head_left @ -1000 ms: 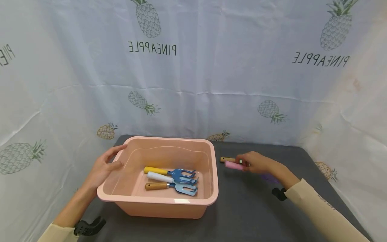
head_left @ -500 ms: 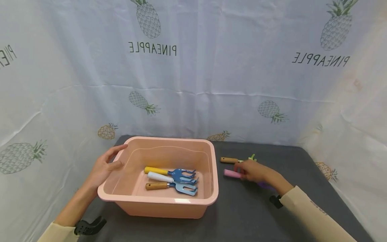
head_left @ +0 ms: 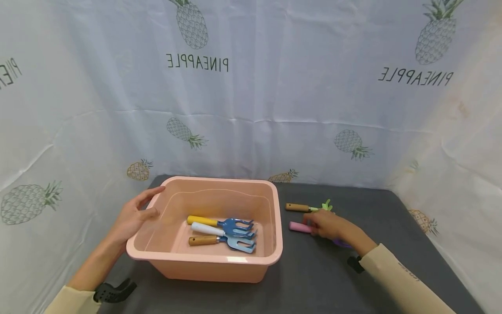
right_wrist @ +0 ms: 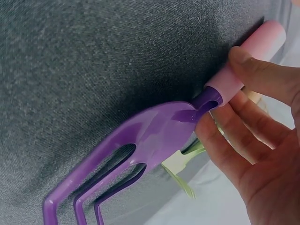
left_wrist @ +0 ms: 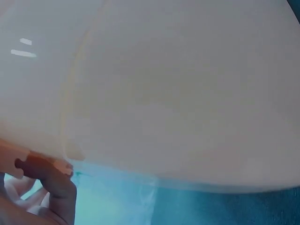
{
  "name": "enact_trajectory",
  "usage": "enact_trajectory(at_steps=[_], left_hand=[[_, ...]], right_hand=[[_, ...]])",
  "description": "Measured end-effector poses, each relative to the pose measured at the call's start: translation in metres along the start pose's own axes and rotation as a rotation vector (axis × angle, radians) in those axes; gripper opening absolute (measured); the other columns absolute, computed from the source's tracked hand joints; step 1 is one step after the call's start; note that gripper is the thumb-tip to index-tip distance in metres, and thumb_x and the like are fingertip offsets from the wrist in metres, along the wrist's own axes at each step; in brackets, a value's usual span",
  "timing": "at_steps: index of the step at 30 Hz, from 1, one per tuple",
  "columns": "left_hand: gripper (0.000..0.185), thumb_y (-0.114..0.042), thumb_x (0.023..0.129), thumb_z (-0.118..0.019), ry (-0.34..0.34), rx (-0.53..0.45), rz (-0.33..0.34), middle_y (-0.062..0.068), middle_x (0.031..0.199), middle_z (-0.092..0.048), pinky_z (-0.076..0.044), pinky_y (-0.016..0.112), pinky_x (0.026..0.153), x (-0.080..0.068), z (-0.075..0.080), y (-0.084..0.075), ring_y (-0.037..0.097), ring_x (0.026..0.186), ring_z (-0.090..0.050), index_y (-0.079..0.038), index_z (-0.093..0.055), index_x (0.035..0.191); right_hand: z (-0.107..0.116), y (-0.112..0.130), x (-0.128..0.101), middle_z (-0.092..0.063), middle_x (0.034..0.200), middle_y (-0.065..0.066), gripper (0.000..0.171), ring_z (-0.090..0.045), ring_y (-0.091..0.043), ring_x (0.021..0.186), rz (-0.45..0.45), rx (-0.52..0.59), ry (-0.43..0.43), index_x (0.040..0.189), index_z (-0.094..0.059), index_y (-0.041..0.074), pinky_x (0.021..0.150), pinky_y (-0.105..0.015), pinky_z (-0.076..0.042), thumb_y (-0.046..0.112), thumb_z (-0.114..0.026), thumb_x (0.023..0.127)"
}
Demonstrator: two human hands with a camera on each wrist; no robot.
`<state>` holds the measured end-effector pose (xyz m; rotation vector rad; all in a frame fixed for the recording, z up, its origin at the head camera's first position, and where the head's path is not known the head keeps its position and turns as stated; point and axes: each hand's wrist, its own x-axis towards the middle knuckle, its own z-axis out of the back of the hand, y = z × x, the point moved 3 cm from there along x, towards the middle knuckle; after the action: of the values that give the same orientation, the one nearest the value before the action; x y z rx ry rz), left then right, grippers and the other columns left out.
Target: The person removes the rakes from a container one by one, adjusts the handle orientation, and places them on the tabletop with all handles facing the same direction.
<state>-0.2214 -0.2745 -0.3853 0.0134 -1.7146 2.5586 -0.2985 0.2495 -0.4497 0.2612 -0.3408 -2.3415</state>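
With my left hand [head_left: 131, 218] I grip the left rim of a peach plastic tub [head_left: 208, 260]. The left wrist view shows curled fingers [left_wrist: 58, 187] at the tub's edge. Right of the tub, my right hand [head_left: 327, 224] pinches the pink handle of a purple hand rake [right_wrist: 159, 131]. The thumb lies across the handle, with the other fingers on its far side. The rake is low at the dark tabletop; its head is mostly hidden in the head view. Just behind it lies a green hand rake [head_left: 298, 207] with a wooden handle, partly covered by my hand.
Inside the tub are three blue hand rakes, one with a yellow handle [head_left: 201, 221], one with a white handle [head_left: 208, 229] and one with a wooden handle [head_left: 203, 240]. A pineapple-print curtain [head_left: 251, 96] encloses the dark table [head_left: 313, 279] at the back and sides.
My right hand has come down and slightly nearer with the purple hand rake, uncovering the green rake behind it. The left hand stays on the tub's rim.
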Motion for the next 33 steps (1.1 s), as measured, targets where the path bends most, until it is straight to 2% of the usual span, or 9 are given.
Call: enact_trajectory(at_steps=[5,7,21,33], left_hand=[[0.069,-0.004,0.096,-0.057,-0.009,-0.012,0.006,0.019,0.169,-0.027,-0.056,0.018,0.083,0.0004,0.0016,-0.0016,-0.011,0.112,-0.051,-0.011,-0.036,0.161],[0.068,-0.004,0.096,-0.057,-0.010,-0.019,0.007,0.020,0.169,-0.027,-0.057,0.020,0.082,0.0005,0.0022,-0.0016,-0.013,0.109,-0.053,-0.011,-0.037,0.161],[0.068,-0.005,0.098,-0.058,-0.008,0.019,0.007,0.019,0.169,-0.028,-0.056,0.018,0.082,0.0027,0.0040,0.0003,-0.010,0.116,-0.049,-0.012,-0.036,0.162],[0.067,-0.007,0.098,-0.057,-0.011,0.015,0.007,0.018,0.169,-0.027,-0.056,0.017,0.083,0.0019,0.0017,-0.0003,-0.006,0.120,-0.047,-0.011,-0.036,0.161]], right_hand=[[-0.0008,0.0003,0.0016,-0.056,0.074,0.007,0.012,-0.046,-0.002,0.065,-0.013,-0.029,-0.004,0.096,-0.068,0.014,0.060,-0.022,-0.040,0.003,-0.068,0.094],[-0.0013,0.0007,0.0020,-0.055,0.075,0.008,0.011,-0.047,-0.003,0.065,-0.013,-0.052,-0.008,0.097,-0.068,0.015,0.061,-0.023,-0.040,0.004,-0.068,0.095],[-0.0017,0.0012,0.0012,-0.054,0.074,0.009,0.011,-0.047,-0.004,0.067,-0.009,-0.085,-0.013,0.097,-0.067,0.018,0.062,-0.024,-0.041,0.007,-0.068,0.096],[-0.0008,0.0032,-0.0016,-0.056,0.076,0.007,0.012,-0.048,-0.004,0.067,-0.028,-0.040,0.011,0.097,-0.068,0.015,0.061,-0.024,-0.040,0.005,-0.070,0.092]])
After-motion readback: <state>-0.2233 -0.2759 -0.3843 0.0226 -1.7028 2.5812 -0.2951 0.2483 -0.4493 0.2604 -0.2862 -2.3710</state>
